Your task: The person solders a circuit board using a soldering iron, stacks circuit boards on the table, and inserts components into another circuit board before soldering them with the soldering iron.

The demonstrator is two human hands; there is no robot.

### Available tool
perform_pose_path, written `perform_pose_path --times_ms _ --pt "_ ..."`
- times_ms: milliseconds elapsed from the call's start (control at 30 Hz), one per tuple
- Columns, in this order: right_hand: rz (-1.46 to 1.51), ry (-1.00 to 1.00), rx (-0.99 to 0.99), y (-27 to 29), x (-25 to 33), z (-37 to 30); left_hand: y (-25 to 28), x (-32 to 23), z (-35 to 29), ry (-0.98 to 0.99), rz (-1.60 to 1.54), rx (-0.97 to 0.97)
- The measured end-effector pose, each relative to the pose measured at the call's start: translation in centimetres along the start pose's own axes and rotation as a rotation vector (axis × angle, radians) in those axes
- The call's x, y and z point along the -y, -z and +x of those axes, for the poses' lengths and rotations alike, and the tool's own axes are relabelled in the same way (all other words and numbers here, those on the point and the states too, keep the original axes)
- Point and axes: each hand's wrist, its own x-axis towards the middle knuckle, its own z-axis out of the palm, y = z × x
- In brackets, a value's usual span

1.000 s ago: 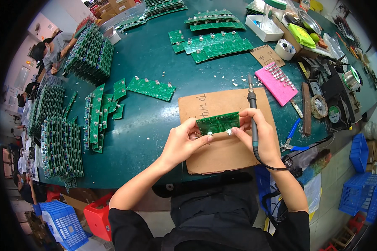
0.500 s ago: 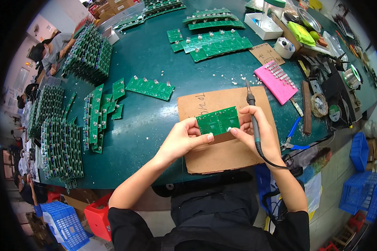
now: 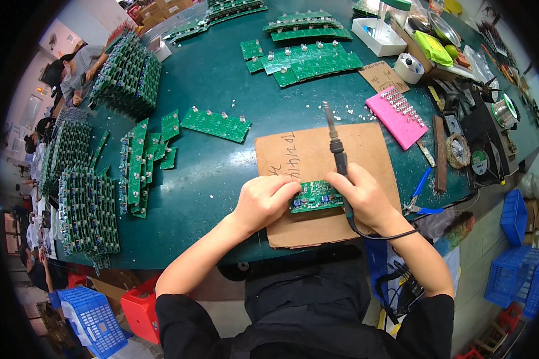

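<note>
A small green circuit board [image 3: 315, 202] with its component side showing is held over a brown cardboard sheet [image 3: 305, 232]. My left hand [image 3: 263, 202] pinches its left end, fingers bent over the far edge. My right hand [image 3: 368, 200] is closed round a soldering iron [image 3: 336, 149], whose tip points up and away from the board. Its fingertips also touch the board's upper right corner. The iron's black cable curves past my right wrist. My palms and the board's ends are partly hidden by the fingers.
Green boards [image 3: 214, 124] lie in groups, with tall board stacks [image 3: 90, 212] at the left. On the right are a pink foam block [image 3: 396, 116] with small metal parts, blue-handled cutters [image 3: 422, 194], a tape roll [image 3: 408, 68] and a solder spool [image 3: 504, 110]. Another person [image 3: 75, 75] works far left.
The board has been turned over from its plain side to its component side and lowered towards me. The soldering iron's tip has swung left, and both hands now grip from above.
</note>
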Motion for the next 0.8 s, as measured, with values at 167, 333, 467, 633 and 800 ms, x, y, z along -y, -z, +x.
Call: perform_pose_path --times_ms 167,333,467,633,800 --pt "-0.090 0.148 0.103 0.4 0.0 0.2 1.0 0.2 -0.1 -0.052 0.043 0.056" --pt "-0.047 0.138 0.183 2.0 0.7 0.1 2.0 -0.6 -0.4 -0.061 0.095 0.107" --pt "0.077 0.067 0.221 3.3 1.4 0.1 1.9 -0.7 -0.8 -0.059 0.082 0.096" --pt "0.118 -0.045 0.179 2.8 2.3 -0.5 1.6 -0.6 -0.8 -0.036 0.051 0.103" --pt "0.108 -0.036 0.260 2.8 1.9 -0.2 1.9 -0.4 -0.5 0.103 -0.191 0.139"
